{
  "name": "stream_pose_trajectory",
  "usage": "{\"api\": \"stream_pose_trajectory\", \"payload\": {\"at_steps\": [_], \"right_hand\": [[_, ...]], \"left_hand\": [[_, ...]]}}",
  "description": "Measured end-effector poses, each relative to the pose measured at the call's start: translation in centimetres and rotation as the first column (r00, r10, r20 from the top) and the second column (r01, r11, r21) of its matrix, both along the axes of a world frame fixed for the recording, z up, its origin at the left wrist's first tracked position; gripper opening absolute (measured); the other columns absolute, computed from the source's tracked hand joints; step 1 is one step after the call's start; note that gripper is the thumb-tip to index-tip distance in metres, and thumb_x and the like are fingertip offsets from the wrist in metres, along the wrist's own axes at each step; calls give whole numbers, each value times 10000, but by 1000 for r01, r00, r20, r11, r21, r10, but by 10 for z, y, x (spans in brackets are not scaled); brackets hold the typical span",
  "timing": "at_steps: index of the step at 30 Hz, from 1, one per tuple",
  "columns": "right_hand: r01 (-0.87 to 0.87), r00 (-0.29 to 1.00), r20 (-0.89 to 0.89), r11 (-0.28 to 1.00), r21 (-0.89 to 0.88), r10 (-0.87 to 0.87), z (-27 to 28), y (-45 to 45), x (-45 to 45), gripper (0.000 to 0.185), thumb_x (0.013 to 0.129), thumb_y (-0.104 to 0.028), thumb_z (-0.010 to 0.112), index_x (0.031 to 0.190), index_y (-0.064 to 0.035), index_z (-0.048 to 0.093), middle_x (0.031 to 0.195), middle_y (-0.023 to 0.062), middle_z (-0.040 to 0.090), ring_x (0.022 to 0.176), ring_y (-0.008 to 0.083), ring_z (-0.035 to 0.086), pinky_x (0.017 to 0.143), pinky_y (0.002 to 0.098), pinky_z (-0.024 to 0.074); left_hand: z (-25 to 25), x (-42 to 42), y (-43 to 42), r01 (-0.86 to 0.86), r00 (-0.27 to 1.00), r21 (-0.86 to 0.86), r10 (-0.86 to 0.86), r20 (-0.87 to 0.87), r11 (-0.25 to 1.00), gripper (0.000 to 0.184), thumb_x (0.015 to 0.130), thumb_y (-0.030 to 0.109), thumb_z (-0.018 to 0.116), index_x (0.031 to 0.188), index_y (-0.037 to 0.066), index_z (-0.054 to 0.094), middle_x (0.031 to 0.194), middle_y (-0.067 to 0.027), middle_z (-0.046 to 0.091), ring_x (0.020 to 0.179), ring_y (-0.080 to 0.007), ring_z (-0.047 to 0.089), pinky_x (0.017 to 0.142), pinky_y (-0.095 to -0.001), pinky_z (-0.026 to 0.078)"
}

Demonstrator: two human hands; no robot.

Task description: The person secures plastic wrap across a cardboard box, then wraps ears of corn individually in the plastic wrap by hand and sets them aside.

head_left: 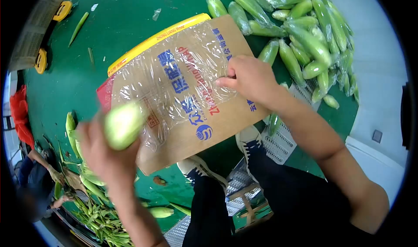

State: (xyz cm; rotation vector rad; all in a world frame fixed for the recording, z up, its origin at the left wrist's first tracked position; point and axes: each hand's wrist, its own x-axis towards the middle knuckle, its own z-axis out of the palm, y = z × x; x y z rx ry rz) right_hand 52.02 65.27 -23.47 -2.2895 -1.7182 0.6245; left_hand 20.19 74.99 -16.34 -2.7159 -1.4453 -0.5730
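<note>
My left hand [104,157], blurred by motion, is closed around a pale green ear of corn [124,125] at the left side of a printed cardboard sheet [163,157]. Clear cling film [165,84] lies wrinkled across the cardboard. Along its far edge runs a yellow cling film box [159,36] with red print. On the right part of the film rests my right hand [252,79], thumb and fingers pinched together near the film's edge; whether film is between them is hard to see.
Several film-wrapped corn ears [305,44] are piled at the right. Unwrapped corn [71,131] and a heap of husks [102,225] lie at lower left, beside another person's hand [55,176]. A perforated metal strip [278,147] runs near my shoes [249,138]. A red bag [21,114] hangs far left.
</note>
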Motion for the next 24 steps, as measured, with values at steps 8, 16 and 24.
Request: {"api": "stream_pose_trajectory", "payload": {"at_steps": [8,16,24], "right_hand": [[615,-30,-990,778,-128,-140,-38,-39,24,203,1035,-120,507,972,14,646,1125,110,730,973,215,676,860,377,538],[655,86,-973,748,-107,-214,-6,13,-5,322,1011,-144,571,1245,73,612,1104,208,728,1065,322,687,1029,423,508],[-322,941,246,831,454,230,-27,36,-30,699,776,-504,810,1343,-156,599,1137,51,637,1065,257,615,890,438,480]], "left_hand": [[-58,113,4,158,976,-385,-202,-78,909,822,699,287,903,1446,235,563,1192,-67,678,1090,-342,637,913,-449,543],[-58,115,10,176,965,-412,-239,-106,894,840,689,225,901,1454,237,555,1205,-67,668,1112,-344,626,940,-451,532],[-81,88,14,420,898,-192,-375,231,887,802,603,297,950,1258,17,582,1185,-189,611,1138,-389,584,920,-464,510]]}}
